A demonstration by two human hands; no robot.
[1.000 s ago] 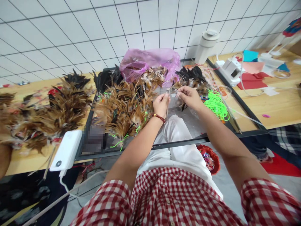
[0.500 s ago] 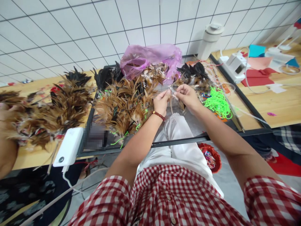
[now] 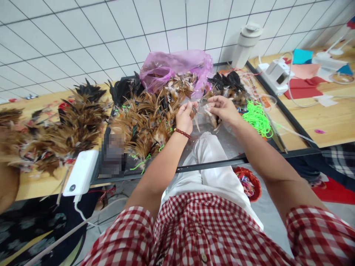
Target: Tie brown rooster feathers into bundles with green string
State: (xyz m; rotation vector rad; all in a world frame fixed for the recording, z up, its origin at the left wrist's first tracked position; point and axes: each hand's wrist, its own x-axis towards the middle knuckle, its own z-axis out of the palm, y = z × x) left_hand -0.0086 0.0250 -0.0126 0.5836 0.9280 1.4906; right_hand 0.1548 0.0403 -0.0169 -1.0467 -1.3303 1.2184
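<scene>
My left hand [image 3: 185, 117], with a red bead bracelet [image 3: 182, 133] at the wrist, is closed on a light feather [image 3: 197, 124] that hangs between the hands. A short gap to its right, my right hand [image 3: 222, 108] pinches a small feather bunch [image 3: 213, 120], pale at the top and brown below. Brown feather bundles [image 3: 146, 114] lie left of my left hand on the black-framed tray [image 3: 213, 165]. Bright green cord [image 3: 256, 118] is heaped right of my right hand.
A pink plastic bag [image 3: 177, 61] and a white bottle [image 3: 246, 46] stand behind. A power bank [image 3: 81, 173] lies left, a power strip [image 3: 273, 79] right. Another person's arm [image 3: 8, 184] shows at the left edge, beside more feathers [image 3: 74, 127].
My hands have moved apart a little, my left hand shifting left. The feather bunch at my right hand and the feather at my left now show separately.
</scene>
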